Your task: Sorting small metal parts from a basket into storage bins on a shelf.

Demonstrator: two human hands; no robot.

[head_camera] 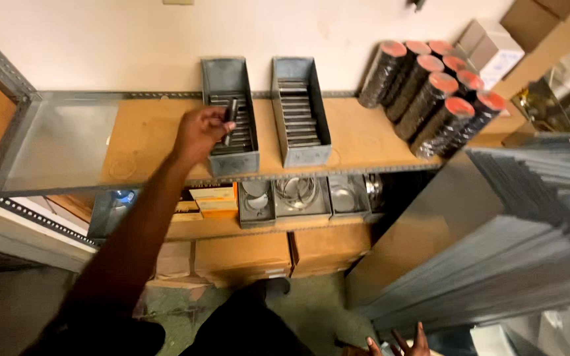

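A second grey metal bin (pixel 300 112) is sitting just beside the first, and stacks of dark discs with red ends (pixel 430 92) are leaning at the shelf's right end; nothing is blocking the reach. The left hand (pixel 200 134) is closing its fingers around a short dark metal bar (pixel 230 120), holding it over the left metal bin (pixel 230 118), which is full of similar bars. The right hand (pixel 397 344) is hanging low with fingers spread, holding nothing. The wooden shelf board (pixel 146 135) is resting in a perforated steel frame against a pale wall, with cardboard boxes (pixel 242 257) below.
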